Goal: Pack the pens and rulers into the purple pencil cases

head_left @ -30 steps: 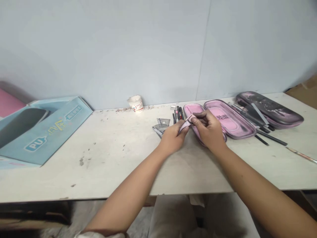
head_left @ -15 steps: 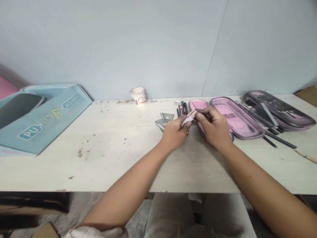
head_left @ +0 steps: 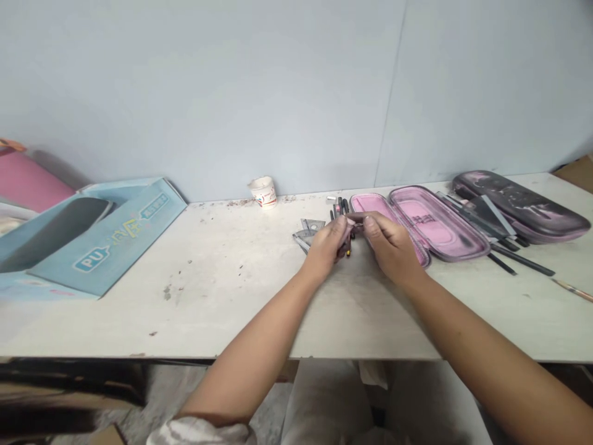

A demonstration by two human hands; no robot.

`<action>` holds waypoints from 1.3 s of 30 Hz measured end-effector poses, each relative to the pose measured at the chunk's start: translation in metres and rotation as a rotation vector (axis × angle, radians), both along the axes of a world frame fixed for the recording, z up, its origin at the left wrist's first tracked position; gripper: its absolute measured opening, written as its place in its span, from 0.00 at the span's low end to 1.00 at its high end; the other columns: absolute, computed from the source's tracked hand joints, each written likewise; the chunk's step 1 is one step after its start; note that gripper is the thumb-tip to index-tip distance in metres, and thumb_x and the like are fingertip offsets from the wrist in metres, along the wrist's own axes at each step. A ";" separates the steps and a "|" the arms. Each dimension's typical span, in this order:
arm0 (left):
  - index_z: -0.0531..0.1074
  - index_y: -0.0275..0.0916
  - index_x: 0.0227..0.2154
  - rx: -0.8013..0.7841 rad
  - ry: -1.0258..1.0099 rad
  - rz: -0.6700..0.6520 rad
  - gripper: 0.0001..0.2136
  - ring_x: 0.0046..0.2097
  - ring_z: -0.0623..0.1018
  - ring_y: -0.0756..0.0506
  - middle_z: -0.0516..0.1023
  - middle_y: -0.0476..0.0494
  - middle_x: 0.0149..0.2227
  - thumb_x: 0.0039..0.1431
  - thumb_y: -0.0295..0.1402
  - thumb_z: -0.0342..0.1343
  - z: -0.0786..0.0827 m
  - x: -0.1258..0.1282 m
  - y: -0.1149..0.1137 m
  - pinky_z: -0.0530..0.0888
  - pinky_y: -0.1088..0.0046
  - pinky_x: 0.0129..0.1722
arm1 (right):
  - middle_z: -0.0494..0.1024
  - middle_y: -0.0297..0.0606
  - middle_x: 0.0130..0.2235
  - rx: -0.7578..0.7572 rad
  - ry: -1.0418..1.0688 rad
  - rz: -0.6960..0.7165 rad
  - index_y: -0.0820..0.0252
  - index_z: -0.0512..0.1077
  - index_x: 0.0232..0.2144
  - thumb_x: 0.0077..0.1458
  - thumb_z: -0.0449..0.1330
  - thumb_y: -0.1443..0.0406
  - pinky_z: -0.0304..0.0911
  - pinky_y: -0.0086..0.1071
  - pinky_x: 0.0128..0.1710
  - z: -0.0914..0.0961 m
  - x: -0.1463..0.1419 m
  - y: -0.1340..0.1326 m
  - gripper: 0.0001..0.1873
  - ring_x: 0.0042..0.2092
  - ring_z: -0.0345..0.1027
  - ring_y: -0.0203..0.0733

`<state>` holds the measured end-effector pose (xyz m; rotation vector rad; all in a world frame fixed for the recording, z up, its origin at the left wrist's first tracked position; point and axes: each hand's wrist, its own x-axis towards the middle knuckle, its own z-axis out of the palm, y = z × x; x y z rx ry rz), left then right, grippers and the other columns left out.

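Observation:
My left hand (head_left: 328, 242) and my right hand (head_left: 388, 242) meet above the table, fingertips close together. Both pinch a small pale pink, soft-looking piece (head_left: 354, 223), mostly hidden by the fingers, so its kind is unclear. Just behind my hands lie several dark pens (head_left: 341, 205). Beside my left hand are clear drawing rulers (head_left: 311, 227), one of them a set square. An open pencil case (head_left: 438, 227) with a pink lining lies behind and to the right of my right hand, its near half partly covered by that hand.
A dark, closed pencil case (head_left: 521, 207) lies at the right, with black pens (head_left: 525, 259) and a thin brush-like stick (head_left: 572, 290) near it. A paper cup (head_left: 264, 191) stands by the wall. A blue box (head_left: 118, 238) occupies the left side. Small crumbs dot the table (head_left: 208, 315).
The pale pink piece showed more before; now my fingers cover most of it. My hands have shifted slightly, and the view has turned a little to the left.

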<state>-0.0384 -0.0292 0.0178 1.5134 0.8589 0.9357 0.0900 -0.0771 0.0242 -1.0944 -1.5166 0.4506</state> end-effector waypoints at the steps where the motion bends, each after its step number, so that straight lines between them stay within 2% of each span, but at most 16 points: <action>1: 0.62 0.39 0.21 -0.061 -0.071 -0.022 0.21 0.15 0.56 0.54 0.55 0.54 0.12 0.56 0.52 0.42 0.001 -0.001 0.002 0.54 0.76 0.16 | 0.75 0.38 0.43 -0.003 -0.002 0.015 0.55 0.71 0.41 0.58 0.47 0.54 0.60 0.37 0.49 0.001 -0.001 -0.002 0.18 0.47 0.66 0.42; 5: 0.61 0.40 0.22 -0.322 -0.379 -0.025 0.18 0.12 0.47 0.55 0.48 0.58 0.10 0.56 0.48 0.39 0.012 -0.013 0.011 0.45 0.77 0.12 | 0.70 0.40 0.48 -0.100 0.088 0.142 0.55 0.66 0.46 0.57 0.49 0.52 0.59 0.39 0.50 -0.004 -0.012 -0.005 0.20 0.50 0.64 0.43; 10: 0.63 0.38 0.24 -0.422 -0.749 0.032 0.21 0.12 0.50 0.55 0.49 0.58 0.10 0.54 0.51 0.39 0.023 -0.029 0.017 0.48 0.78 0.12 | 0.69 0.40 0.45 -0.339 0.334 0.398 0.56 0.64 0.43 0.55 0.50 0.48 0.59 0.41 0.50 -0.023 -0.030 0.000 0.22 0.49 0.63 0.42; 13: 0.65 0.37 0.23 -0.493 -0.857 0.019 0.21 0.12 0.51 0.55 0.50 0.57 0.10 0.54 0.51 0.40 0.023 -0.032 0.017 0.48 0.79 0.12 | 0.70 0.38 0.41 -0.465 0.517 0.532 0.56 0.65 0.40 0.52 0.52 0.47 0.61 0.42 0.49 -0.031 -0.037 0.005 0.22 0.46 0.64 0.41; 16: 0.65 0.37 0.23 -0.537 -0.892 0.003 0.21 0.11 0.51 0.55 0.50 0.57 0.11 0.54 0.50 0.41 0.022 -0.032 0.017 0.47 0.79 0.12 | 0.70 0.36 0.39 -0.534 0.663 0.577 0.56 0.66 0.36 0.51 0.53 0.46 0.61 0.43 0.49 -0.032 -0.038 0.007 0.22 0.44 0.66 0.40; 19: 0.65 0.37 0.22 -0.563 -0.896 0.017 0.22 0.12 0.50 0.55 0.50 0.57 0.11 0.54 0.51 0.41 0.022 -0.030 0.015 0.47 0.79 0.12 | 0.71 0.36 0.39 -0.560 0.722 0.576 0.56 0.68 0.34 0.50 0.53 0.46 0.61 0.42 0.49 -0.030 -0.037 0.007 0.21 0.42 0.66 0.39; 31: 0.65 0.37 0.23 -0.561 -0.863 -0.013 0.20 0.12 0.50 0.55 0.49 0.57 0.11 0.56 0.49 0.39 0.021 -0.029 0.012 0.47 0.80 0.12 | 0.72 0.36 0.37 -0.600 0.751 0.599 0.57 0.68 0.34 0.50 0.54 0.47 0.62 0.41 0.47 -0.028 -0.036 0.005 0.20 0.40 0.66 0.37; 39: 0.64 0.37 0.23 -0.543 -0.845 0.037 0.21 0.12 0.50 0.55 0.49 0.57 0.12 0.56 0.50 0.39 0.025 -0.028 0.010 0.48 0.80 0.12 | 0.72 0.36 0.35 -0.587 0.746 0.574 0.58 0.67 0.33 0.47 0.56 0.45 0.64 0.40 0.44 -0.025 -0.038 0.007 0.24 0.37 0.67 0.37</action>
